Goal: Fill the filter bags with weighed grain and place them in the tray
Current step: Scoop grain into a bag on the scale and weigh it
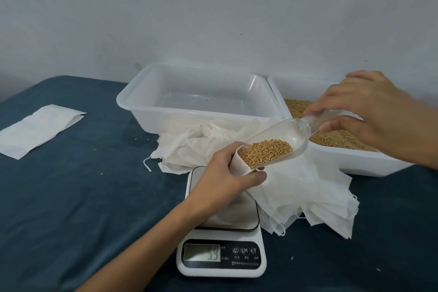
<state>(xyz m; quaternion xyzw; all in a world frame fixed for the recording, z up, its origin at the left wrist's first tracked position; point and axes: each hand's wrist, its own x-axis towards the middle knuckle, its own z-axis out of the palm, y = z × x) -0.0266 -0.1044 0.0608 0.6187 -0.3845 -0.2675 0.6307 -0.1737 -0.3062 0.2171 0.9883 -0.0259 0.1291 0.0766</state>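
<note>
My left hand (225, 176) grips a white filter bag (239, 167) by its open mouth, above the white kitchen scale (222, 256), whose display reads 5.9. My right hand (369, 114) pinches the handle of a clear plastic scoop (288, 136). The scoop is tilted down, with golden grain (266, 152) at its lip inside the bag's mouth. Behind the scale stands a clear tray (147, 102) with nothing in it. To its right a second tray (355, 159) holds loose grain.
A heap of loose white filter bags (303, 187) lies between the trays and the scale and spills to the right. One flat bag (40, 129) rests at the far left on the dark blue cloth (83, 197). A few stray grains dot the cloth.
</note>
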